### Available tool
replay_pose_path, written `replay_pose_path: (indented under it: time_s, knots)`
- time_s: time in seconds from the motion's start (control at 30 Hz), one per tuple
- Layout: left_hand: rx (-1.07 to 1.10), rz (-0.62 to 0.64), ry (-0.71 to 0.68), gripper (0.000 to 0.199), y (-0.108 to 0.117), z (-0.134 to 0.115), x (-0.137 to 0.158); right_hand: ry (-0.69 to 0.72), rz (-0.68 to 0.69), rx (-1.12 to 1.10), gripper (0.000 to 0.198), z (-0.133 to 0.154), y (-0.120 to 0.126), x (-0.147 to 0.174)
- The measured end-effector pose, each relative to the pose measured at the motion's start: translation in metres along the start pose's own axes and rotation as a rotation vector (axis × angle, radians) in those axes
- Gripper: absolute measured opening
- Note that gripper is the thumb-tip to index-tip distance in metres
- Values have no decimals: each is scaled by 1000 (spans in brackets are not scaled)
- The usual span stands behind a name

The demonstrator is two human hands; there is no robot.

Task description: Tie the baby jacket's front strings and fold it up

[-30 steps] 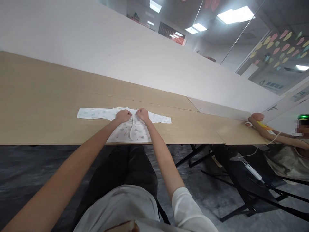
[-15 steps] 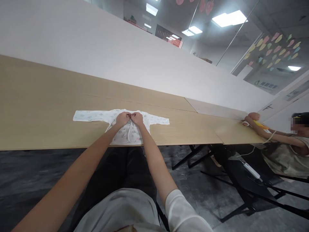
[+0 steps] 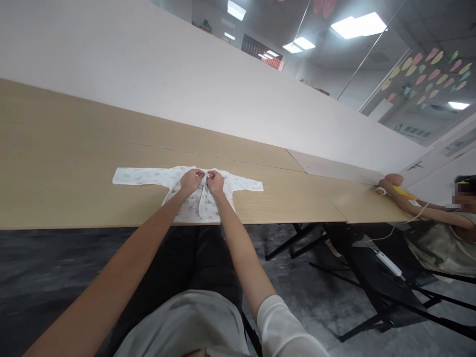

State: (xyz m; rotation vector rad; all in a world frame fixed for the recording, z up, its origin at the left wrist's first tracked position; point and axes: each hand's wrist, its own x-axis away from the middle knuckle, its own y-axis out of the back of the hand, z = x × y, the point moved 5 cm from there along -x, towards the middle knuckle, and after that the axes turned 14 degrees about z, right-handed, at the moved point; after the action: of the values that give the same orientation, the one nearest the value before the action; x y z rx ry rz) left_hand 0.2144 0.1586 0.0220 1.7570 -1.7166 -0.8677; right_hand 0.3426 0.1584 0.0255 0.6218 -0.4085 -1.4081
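A small white baby shirt (image 3: 191,206) with a faint print lies front up on the table, both sleeves spread out sideways and its hem near the table edge. At the upper middle of its front opening, my left hand (image 3: 191,181) pinches a bit of the cloth or a tie. Just to the right, my right hand (image 3: 215,182) is closed in a similar pinch at the other side of the opening. A narrow gap separates the two sets of fingertips. What exactly sits between the fingers is too small to make out.
The long wooden table (image 3: 74,144) runs along a white partition (image 3: 148,79) with glass above. At the far right, another person (image 3: 439,213) reaches toward a doll (image 3: 394,180) in yellow. Black folding chairs (image 3: 379,277) stand below, one bearing a white power strip (image 3: 388,264).
My hands, which met at the shirt's opening, have drawn slightly apart, the right one shifting rightward. The shirt stays in place, and the view has shifted a little.
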Motion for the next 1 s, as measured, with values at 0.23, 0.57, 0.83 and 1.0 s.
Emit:
replay_pose_path:
  time_s: [0.23,0.57,0.83,1.0]
  knots:
    - [1,26,25,31,1,-2,5,4,8,-44,32,4,1,2]
    - [60,15,15,31,4,0,5,27,7,-57,37,6,3,6]
    - [180,18,-1,35,3,2,7,61,-2,-91,30,3,-1,0]
    - [146,20,-20,30,3,1,7,45,9,-115,24,2,-2,0]
